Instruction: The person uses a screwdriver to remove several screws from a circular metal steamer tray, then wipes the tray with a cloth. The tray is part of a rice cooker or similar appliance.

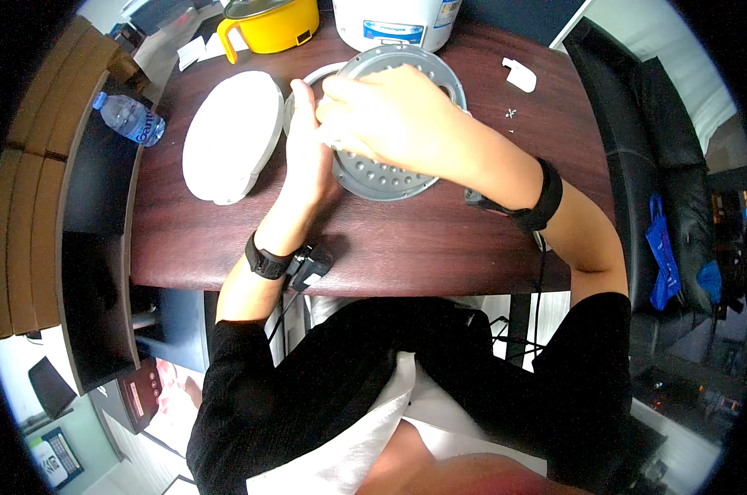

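Observation:
A grey round plate covered with raised dots lies in front of me, overlapping a pale-rimmed round part mostly hidden beneath it. Above its left side, my right hand is closed, its fingertips curled against my left hand. Edge-on at the plate's left rim stands my left hand, one digit pointing up and its other fingers mostly behind my right hand. Something small and whitish shows between the hands, too covered to name. Beside my left hand rests a white round lid-like cover.
A yellow pot with a handle and a white appliance stand at the table's far side. A small white piece lies at far right. To the left is a water bottle. Cables hang past the front edge.

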The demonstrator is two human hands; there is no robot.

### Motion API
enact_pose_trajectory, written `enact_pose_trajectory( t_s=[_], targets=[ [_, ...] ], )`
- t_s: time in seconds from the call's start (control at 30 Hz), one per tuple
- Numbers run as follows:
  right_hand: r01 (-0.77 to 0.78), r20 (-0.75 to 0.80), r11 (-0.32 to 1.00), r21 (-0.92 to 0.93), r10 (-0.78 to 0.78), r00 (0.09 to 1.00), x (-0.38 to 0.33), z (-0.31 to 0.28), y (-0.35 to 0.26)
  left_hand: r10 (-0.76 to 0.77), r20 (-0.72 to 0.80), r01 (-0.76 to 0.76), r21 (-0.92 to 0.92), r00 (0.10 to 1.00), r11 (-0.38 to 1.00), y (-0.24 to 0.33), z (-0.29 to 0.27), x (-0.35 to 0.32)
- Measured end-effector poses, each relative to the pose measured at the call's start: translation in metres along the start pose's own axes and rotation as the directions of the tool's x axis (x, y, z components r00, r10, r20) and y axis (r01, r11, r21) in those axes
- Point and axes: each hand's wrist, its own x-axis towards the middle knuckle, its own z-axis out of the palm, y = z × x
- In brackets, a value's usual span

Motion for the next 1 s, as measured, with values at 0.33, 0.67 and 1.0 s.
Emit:
enact_pose_trajectory(
  t_s=[0.33,0.67,1.0],
  targets=[
    [-0.049,0.078,0.999,-0.009,0.049,0.996,-0.022,-0.008,-0.010,-0.068,0.138,0.084,-0.118,0.988,0.989,-0.004,0.006,-0.001],
    [-0.283,0.113,0.911,-0.298,0.328,0.938,-0.047,-0.044,0.044,0.064,-0.038,-0.060,0.093,0.997,0.994,0.007,0.015,-0.007],
    [-0.446,0.372,0.893,0.063,0.394,0.840,-0.091,-0.014,-0.009,0.270,-0.019,-0.268,0.064,0.963,0.961,0.011,-0.001,-0.006]
  ],
)
